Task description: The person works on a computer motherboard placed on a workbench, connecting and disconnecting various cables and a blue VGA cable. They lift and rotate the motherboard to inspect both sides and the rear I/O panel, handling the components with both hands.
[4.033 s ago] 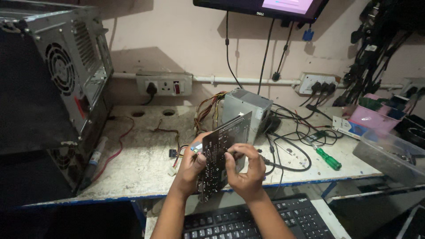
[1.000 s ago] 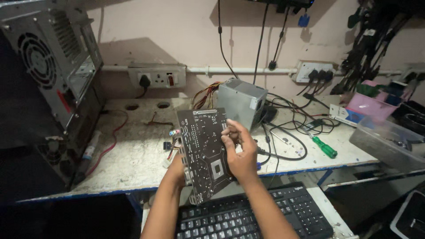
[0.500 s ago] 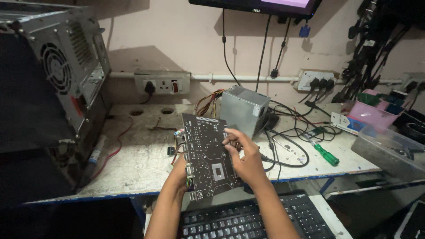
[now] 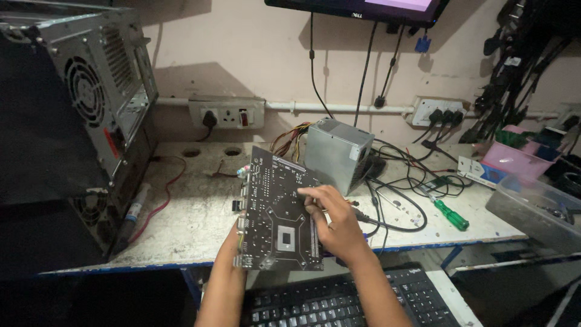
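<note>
A dark circuit board [image 4: 279, 213] is held up in the middle of the frame, above the black keyboard [image 4: 351, 300] at the bottom. It is gripped from behind at its left edge by the left hand [image 4: 233, 237], mostly hidden. The right hand [image 4: 336, 225] is curled on its right side, fingers pressed on the face. A moment ago the board was seen edge-on; now its flat face with the square socket is turned toward the camera, so it can be looked over. A grey metal box [image 4: 336, 152] sits behind it, and a green screwdriver [image 4: 451, 214] lies at the right.
</note>
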